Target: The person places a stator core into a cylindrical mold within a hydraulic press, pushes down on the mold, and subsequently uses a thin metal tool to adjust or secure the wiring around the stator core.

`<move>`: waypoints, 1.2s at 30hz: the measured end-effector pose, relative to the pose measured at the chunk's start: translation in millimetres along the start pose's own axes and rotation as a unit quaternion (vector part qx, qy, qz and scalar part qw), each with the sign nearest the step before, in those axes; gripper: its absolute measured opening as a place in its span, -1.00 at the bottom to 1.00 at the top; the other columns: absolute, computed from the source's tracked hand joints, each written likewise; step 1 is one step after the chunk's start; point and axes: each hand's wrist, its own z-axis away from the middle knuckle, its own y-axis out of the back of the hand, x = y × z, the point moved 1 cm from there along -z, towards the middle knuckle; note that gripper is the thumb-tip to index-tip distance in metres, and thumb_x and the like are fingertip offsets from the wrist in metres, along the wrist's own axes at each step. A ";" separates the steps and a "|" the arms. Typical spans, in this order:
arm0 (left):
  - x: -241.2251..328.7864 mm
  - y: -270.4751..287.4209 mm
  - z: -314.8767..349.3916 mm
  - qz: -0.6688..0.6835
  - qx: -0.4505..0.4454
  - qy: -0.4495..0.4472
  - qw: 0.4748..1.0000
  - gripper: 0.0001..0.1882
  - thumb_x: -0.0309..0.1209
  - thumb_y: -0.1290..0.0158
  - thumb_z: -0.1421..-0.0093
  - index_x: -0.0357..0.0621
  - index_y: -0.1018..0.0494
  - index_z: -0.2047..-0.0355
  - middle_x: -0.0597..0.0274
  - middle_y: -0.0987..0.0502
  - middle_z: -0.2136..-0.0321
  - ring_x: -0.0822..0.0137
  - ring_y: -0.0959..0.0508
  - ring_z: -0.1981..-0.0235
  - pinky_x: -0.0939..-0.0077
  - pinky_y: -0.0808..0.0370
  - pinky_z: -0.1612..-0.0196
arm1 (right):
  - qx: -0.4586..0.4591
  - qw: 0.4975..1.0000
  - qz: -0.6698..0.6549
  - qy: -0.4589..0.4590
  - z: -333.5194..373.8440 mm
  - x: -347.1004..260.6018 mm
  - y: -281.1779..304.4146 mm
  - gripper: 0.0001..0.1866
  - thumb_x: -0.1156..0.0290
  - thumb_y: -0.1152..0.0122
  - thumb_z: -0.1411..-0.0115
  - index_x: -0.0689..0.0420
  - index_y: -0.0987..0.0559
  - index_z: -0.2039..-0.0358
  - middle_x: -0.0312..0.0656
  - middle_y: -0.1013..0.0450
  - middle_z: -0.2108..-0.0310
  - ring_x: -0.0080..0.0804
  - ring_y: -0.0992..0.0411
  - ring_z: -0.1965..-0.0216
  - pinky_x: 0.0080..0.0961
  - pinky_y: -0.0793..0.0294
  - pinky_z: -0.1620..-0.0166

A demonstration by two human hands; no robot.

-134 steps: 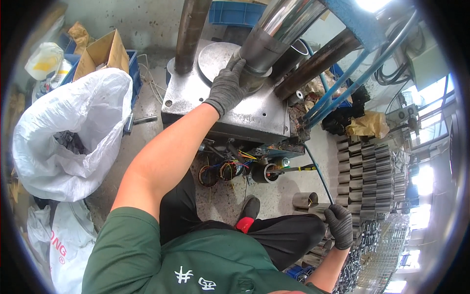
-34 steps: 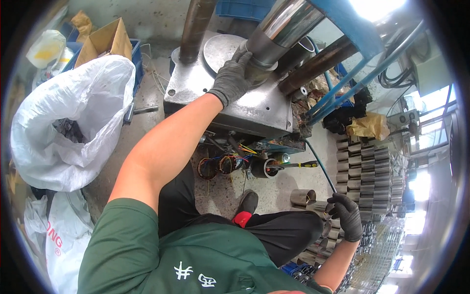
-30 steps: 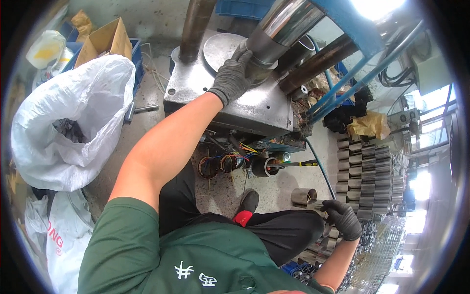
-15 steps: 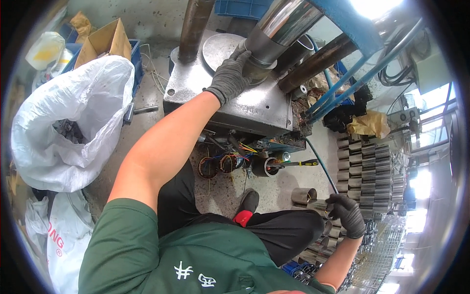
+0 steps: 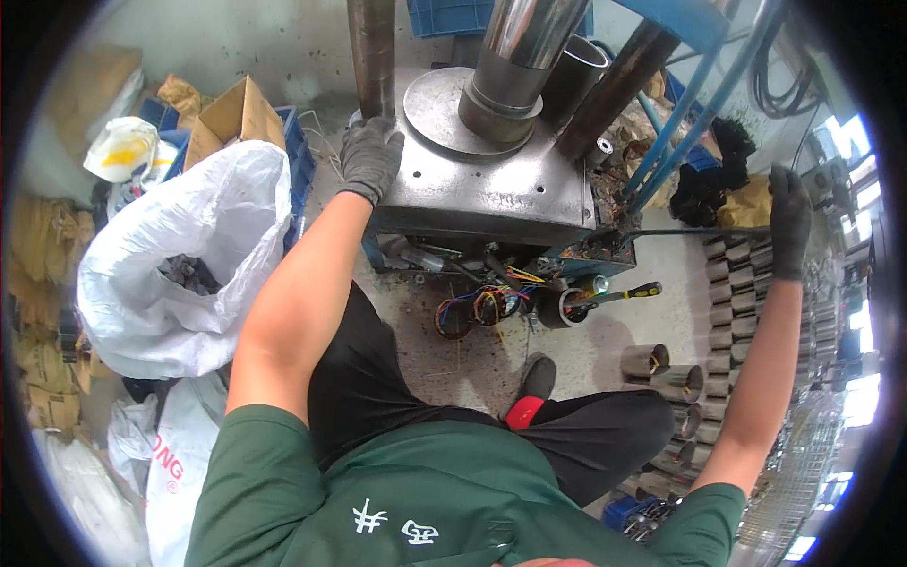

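Observation:
My left hand (image 5: 370, 161), in a grey glove, rests at the left front corner of the press bed (image 5: 472, 194), beside a dark steel column (image 5: 371, 57). Its fingers look loosely bent, with nothing visible in them. On the bed lies a round plate (image 5: 430, 109). A grey metal sleeve (image 5: 508, 80) stands upright there under the shiny ram (image 5: 537, 30), over a darker ring-shaped base (image 5: 491, 121). Off to the right, my gloved right hand (image 5: 790, 222) has its fingers stretched upward. The end of a thin dark rod (image 5: 699, 231) meets its palm.
A white woven sack (image 5: 123, 302) and a cardboard box (image 5: 241, 118) are on the left. Below the bed lie coloured wires (image 5: 491, 298) and a yellow-black handled tool (image 5: 642, 291). Rows of metal sleeves (image 5: 723, 283) line the right. Blue pipes (image 5: 675, 128) slope beside the press.
My left hand has left the sleeve and moved left to the bed's corner. My right hand has risen and moved outward, and the dark rod has swung up with it.

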 end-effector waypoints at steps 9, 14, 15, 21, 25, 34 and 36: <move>54.4 -27.0 66.6 -0.310 -0.216 -0.146 0.915 -0.11 0.21 0.09 -0.37 -0.16 -0.06 -0.47 -0.20 0.00 -0.48 -0.16 0.01 -0.50 -0.06 0.01 -0.49 | -0.020 1.000 0.000 -0.017 -18.7 -19.5 -12.0 -0.68 0.34 -0.02 -0.41 -0.22 -0.52 -0.13 -0.08 -0.55 0.03 -0.04 -0.57 0.12 -0.21 -0.54 0.06; 103.3 -22.2 128.2 -0.184 -0.311 -0.432 0.826 -0.15 0.11 -0.08 -0.29 -0.05 -0.14 -0.45 -0.19 -0.03 -0.47 -0.16 0.01 -0.51 -0.06 0.06 -0.52 | -0.035 0.949 -0.201 -0.240 -28.1 -55.5 12.9 -0.38 -0.20 -0.08 -0.30 0.15 -0.66 0.07 0.08 -0.63 0.24 0.00 -0.60 0.16 -0.21 -0.51 0.01; 109.1 -24.6 134.9 -0.143 -0.326 -0.495 0.793 -0.22 0.06 -0.13 -0.27 -0.03 -0.25 -0.38 -0.15 -0.16 -0.41 -0.18 -0.10 -0.46 -0.10 -0.01 -0.50 | -0.031 0.949 -0.196 -0.245 -28.0 -52.5 18.4 -0.38 -0.20 -0.08 -0.30 0.15 -0.66 0.07 0.08 -0.63 0.24 0.00 -0.60 0.16 -0.21 -0.51 0.01; 112.9 -39.3 125.1 -0.080 -0.251 -0.478 0.838 -0.23 -0.03 -0.22 -0.21 -0.07 -0.29 -0.35 -0.12 -0.27 -0.35 -0.16 -0.20 -0.41 -0.10 -0.14 -0.44 | -0.064 0.938 -0.214 -0.264 -23.6 -48.4 16.5 -0.35 -0.22 -0.09 -0.29 0.17 -0.66 0.04 0.08 -0.63 0.19 -0.01 -0.61 0.15 -0.19 -0.52 -0.01; 96.9 -52.8 94.0 -0.118 -0.204 -0.366 0.900 -0.16 -0.02 -0.22 -0.22 -0.18 -0.21 -0.38 -0.20 -0.17 -0.40 -0.16 -0.16 -0.42 -0.01 -0.13 -0.45 | -0.060 0.945 -0.220 -0.234 -28.0 -48.4 7.6 -0.35 -0.21 -0.09 -0.30 0.17 -0.66 0.04 0.14 -0.62 0.18 0.01 -0.60 0.15 -0.13 -0.53 0.00; 134.2 -85.0 79.6 -0.154 -0.243 -0.389 0.875 -0.15 -0.01 -0.12 -0.29 -0.22 -0.11 -0.42 -0.20 -0.15 -0.42 -0.11 -0.11 -0.46 0.03 -0.06 -0.47 | -0.056 0.948 -0.218 -0.226 -21.9 -43.9 3.5 -0.40 -0.20 -0.13 -0.31 0.15 -0.66 0.10 0.11 -0.61 0.27 0.00 -0.59 0.21 -0.13 -0.52 0.03; 140.8 -88.6 78.3 -0.189 -0.247 -0.411 0.857 -0.16 -0.01 -0.12 -0.29 -0.21 -0.12 -0.42 -0.19 -0.14 -0.42 -0.13 -0.11 -0.46 0.01 -0.06 -0.47 | -0.062 0.946 -0.215 -0.237 -23.5 -43.9 3.7 -0.39 -0.21 -0.12 -0.32 0.15 -0.66 0.11 0.11 -0.60 0.28 -0.01 -0.59 0.21 -0.13 -0.52 0.03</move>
